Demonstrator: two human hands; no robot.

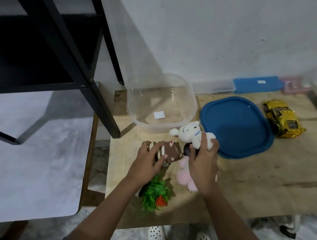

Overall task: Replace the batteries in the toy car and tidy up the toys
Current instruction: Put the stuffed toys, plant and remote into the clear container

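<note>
My right hand (202, 164) grips a white plush animal (188, 133) by its body, lifted just in front of the clear plastic tub (140, 116). A dark round toy part (187, 150) shows by my right thumb. My left hand (147, 160) holds a brown and white striped plush toy (172, 150) low over the wooden table (264, 180). A pink plush toy (183, 178) lies under my right hand. The yellow toy car (282, 118) stands at the far right of the table. The tub's blue lid (237, 126) lies flat beside the tub.
A green plastic plant toy with an orange piece (155, 194) lies near the table's front edge. A blue flat box (258, 84) and a pink box (292, 86) sit against the back wall. A black metal shelf frame (67, 51) stands on the left.
</note>
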